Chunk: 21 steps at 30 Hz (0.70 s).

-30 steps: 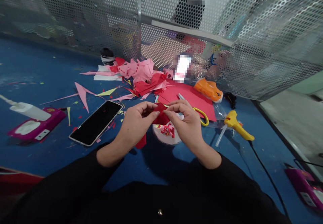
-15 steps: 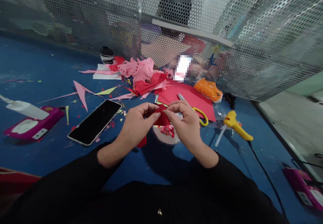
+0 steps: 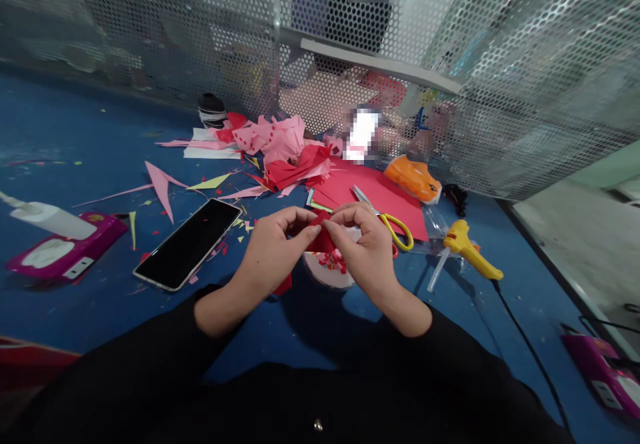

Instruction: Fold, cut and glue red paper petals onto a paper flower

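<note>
Between my two hands is a small piece of red paper (image 3: 323,239), pinched from both sides. My left hand (image 3: 277,244) is closed on its left edge, thumb in front. My right hand (image 3: 364,241) grips the right side with thumb and fingers, close to the left fingertips. Under the paper stands a round whitish container (image 3: 325,277) with red and pink paper bits in it, partly covered by my hands. Scissors (image 3: 397,232) with yellow handles lie just beyond my right hand, on red paper sheets (image 3: 345,181).
On the left lie a black-screened phone (image 3: 189,244) and a purple power strip (image 3: 65,247). Pink and red paper scraps (image 3: 280,144) pile up at the perforated metal partition (image 3: 240,44). A yellow glue gun (image 3: 473,251) and an orange packet (image 3: 413,177) are on the right. A person is behind the partition.
Both hands stay in nearly the same place with the red paper. The paper has tilted slightly and less of it shows between my fingers.
</note>
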{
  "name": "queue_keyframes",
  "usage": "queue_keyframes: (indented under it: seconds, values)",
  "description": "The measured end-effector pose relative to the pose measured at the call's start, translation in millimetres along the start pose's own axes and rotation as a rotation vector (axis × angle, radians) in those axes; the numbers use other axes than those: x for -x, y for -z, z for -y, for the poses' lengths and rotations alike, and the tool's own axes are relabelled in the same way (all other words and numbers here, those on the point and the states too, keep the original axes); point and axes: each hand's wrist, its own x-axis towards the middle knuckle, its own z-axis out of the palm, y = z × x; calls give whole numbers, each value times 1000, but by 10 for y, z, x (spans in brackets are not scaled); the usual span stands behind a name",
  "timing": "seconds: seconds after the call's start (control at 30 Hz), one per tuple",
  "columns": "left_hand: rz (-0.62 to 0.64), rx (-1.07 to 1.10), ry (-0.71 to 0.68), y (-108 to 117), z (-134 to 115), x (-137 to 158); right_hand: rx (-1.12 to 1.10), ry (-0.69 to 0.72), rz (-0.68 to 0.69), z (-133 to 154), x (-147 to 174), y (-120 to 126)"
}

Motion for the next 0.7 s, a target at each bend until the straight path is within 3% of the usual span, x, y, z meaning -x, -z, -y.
queue_keyframes:
  seconds: [0.4, 0.6, 0.7]
  values:
    - [-10, 27, -20, -12, 9, -26, -49, -72, 15, 6, 36, -23]
    - [-56, 103, 46, 12, -42, -19, -130, -156, -61, 18, -2, 11]
    - [-96, 173, 69, 32, -44, -18, -176, -236, -14, 31, -11, 34]
